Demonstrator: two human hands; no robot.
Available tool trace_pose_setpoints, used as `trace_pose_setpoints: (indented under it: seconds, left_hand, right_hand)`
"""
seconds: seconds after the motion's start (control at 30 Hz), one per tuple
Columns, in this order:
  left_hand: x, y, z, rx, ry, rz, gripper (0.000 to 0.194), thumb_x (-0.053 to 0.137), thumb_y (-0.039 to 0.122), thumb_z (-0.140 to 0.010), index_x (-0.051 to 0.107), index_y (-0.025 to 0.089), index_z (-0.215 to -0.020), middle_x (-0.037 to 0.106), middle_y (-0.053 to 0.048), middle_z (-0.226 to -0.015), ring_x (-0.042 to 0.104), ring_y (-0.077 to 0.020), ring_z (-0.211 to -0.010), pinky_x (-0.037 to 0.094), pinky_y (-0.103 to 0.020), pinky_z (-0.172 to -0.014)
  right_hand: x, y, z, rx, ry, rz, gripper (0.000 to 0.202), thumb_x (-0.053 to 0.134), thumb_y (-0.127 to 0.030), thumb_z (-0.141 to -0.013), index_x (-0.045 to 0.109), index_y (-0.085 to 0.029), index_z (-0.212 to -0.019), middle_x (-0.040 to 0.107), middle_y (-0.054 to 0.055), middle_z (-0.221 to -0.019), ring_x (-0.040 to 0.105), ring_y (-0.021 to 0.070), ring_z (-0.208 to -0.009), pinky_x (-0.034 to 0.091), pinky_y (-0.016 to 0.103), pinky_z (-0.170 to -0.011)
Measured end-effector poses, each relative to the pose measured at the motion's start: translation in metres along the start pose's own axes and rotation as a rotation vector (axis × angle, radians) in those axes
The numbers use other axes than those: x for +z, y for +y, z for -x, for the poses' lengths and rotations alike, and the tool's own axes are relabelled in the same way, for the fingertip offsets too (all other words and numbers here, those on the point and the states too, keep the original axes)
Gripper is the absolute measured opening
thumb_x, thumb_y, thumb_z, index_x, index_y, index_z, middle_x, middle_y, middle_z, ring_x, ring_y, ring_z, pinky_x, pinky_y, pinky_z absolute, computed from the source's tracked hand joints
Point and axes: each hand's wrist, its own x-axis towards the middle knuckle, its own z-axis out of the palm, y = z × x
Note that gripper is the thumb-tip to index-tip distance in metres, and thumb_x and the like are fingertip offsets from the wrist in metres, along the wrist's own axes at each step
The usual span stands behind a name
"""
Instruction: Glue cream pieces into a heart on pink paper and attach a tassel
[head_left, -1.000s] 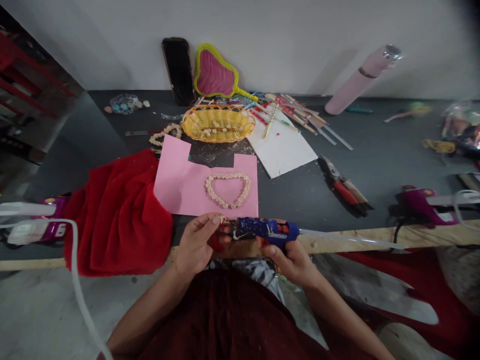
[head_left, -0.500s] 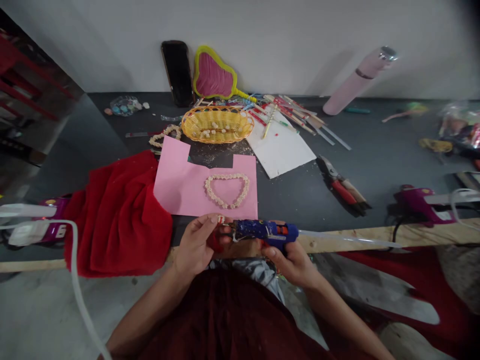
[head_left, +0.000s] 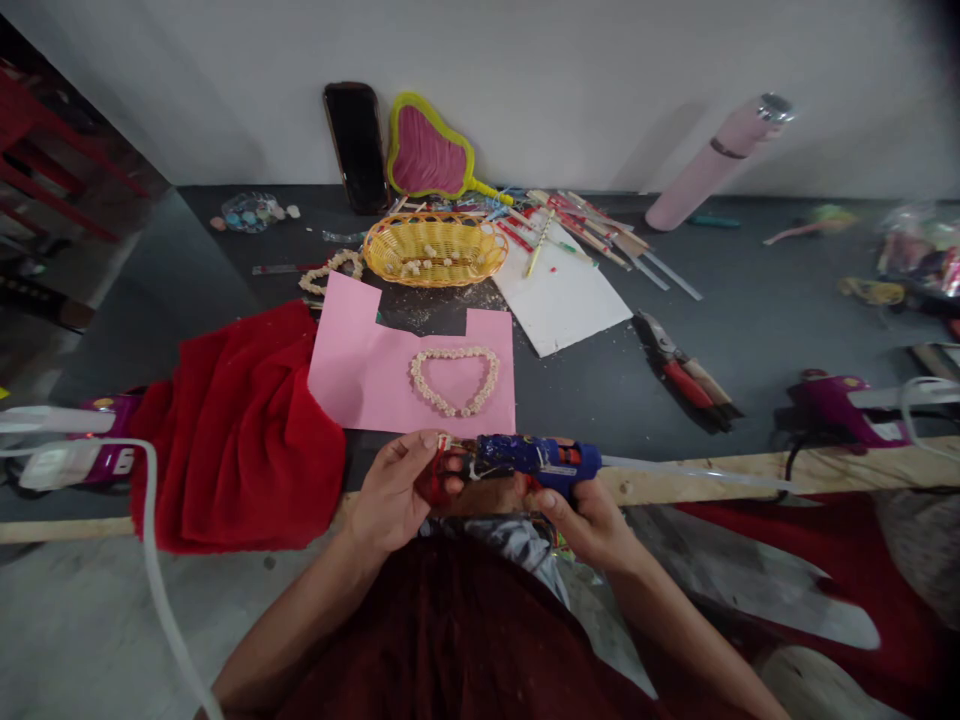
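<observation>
My right hand (head_left: pixel 589 520) is wrapped round the handle of a blue glue gun (head_left: pixel 540 455), whose nozzle points left. A long clear glue stick (head_left: pixel 690 472) sticks out of its back end. My left hand (head_left: pixel 397 490) pinches a small red and white piece (head_left: pixel 444 441) right at the nozzle tip; its exact kind is too small to make out. Just beyond my hands, a heart-shaped ring of cream beads (head_left: pixel 454 410) lies on a notched pink sheet (head_left: pixel 352 370).
Behind the sheet stand a yellow basket (head_left: pixel 435 275) with small cream pieces and a second beaded ring (head_left: pixel 330 272). Pliers (head_left: pixel 686 375) and white paper (head_left: pixel 566 310) lie right, a red cloth (head_left: pixel 240 440) left. A phone (head_left: pixel 356 150) and pink bottle (head_left: pixel 720 165) lean on the wall.
The glue gun has shifted slightly to the right, its nozzle drawing back a little from the piece in my left hand. Everything on the table stays put.
</observation>
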Motion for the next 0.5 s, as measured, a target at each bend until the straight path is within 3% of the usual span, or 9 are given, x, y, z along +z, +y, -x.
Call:
trace_pose_setpoints:
  seconds: [0.5]
  left_hand:
    - [-0.0041, -0.0066, -0.0029, 0.062, -0.027, -0.052, 0.023, 0.074, 0.034, -0.076, 0.067, 0.013, -0.081, 0.063, 0.000, -0.071, 0.059, -0.0071, -0.057, 0.051, -0.018, -0.054]
  right_hand:
    - [-0.0048, -0.0006, -0.0018, -0.020, -0.032, 0.101, 0.024, 0.047, -0.038, -0.095, 0.063, -0.020, -0.094, 0.064, 0.005, -0.085, 0.060, 0.0160, -0.078, 0.050, 0.029, -0.075]
